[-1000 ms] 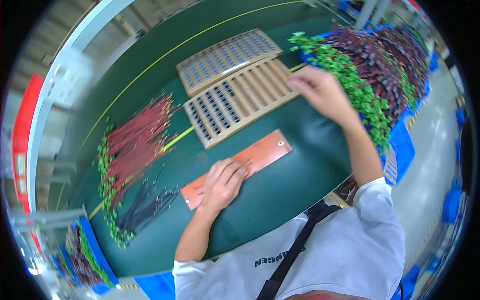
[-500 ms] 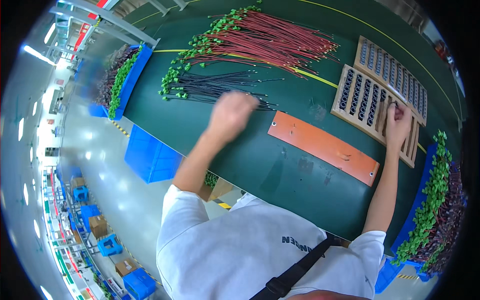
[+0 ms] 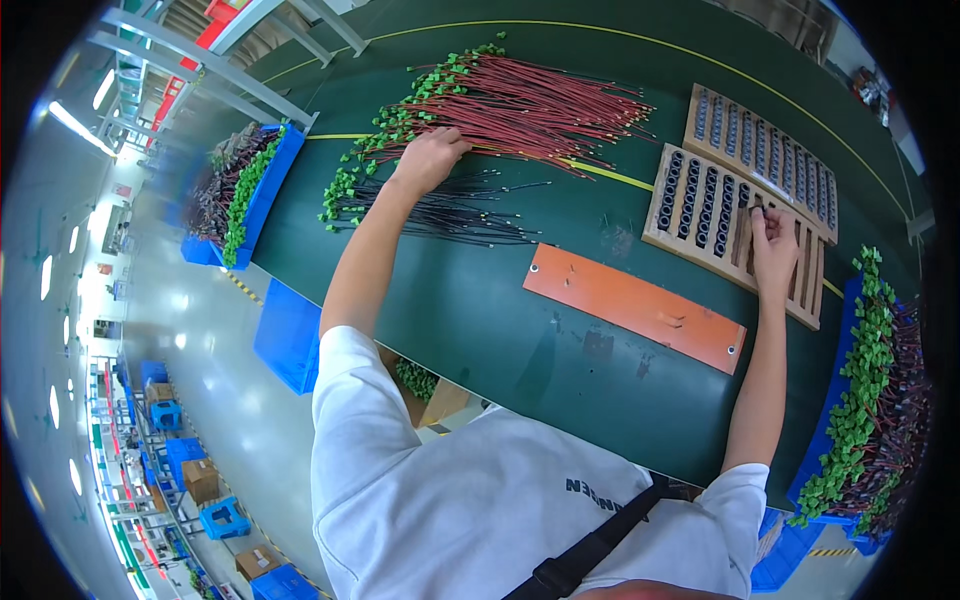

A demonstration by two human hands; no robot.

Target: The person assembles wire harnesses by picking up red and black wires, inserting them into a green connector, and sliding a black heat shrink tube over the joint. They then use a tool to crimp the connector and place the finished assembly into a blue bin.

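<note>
My left hand (image 3: 430,160) has its fingers curled together at the near edge of the red wires (image 3: 560,95), a wide spread of thin leads with green connectors at their left ends. What lies in those fingers is hidden. A smaller bunch of black wires (image 3: 450,212) with green connectors lies just nearer to me. My right hand (image 3: 776,250) pinches a small black cylindrical part (image 3: 757,209) over the slotted wooden tray (image 3: 655,238). Several rows of black round parts (image 3: 690,195) stand in that tray's left slots; bare slots show by the hand.
A second wooden tray (image 3: 760,130) with grey round parts adjoins behind. An orange plate (image 3: 635,308) lies on the green table (image 3: 480,310). Blue bins with green-connector wires stand at the left (image 3: 272,180) and right (image 3: 825,430). A metal frame (image 3: 270,85) rises at the far left.
My left hand has moved away from me, from over the black wires to the red wires. My right hand has shifted slightly left along the tray. The whole view has moved a little.
</note>
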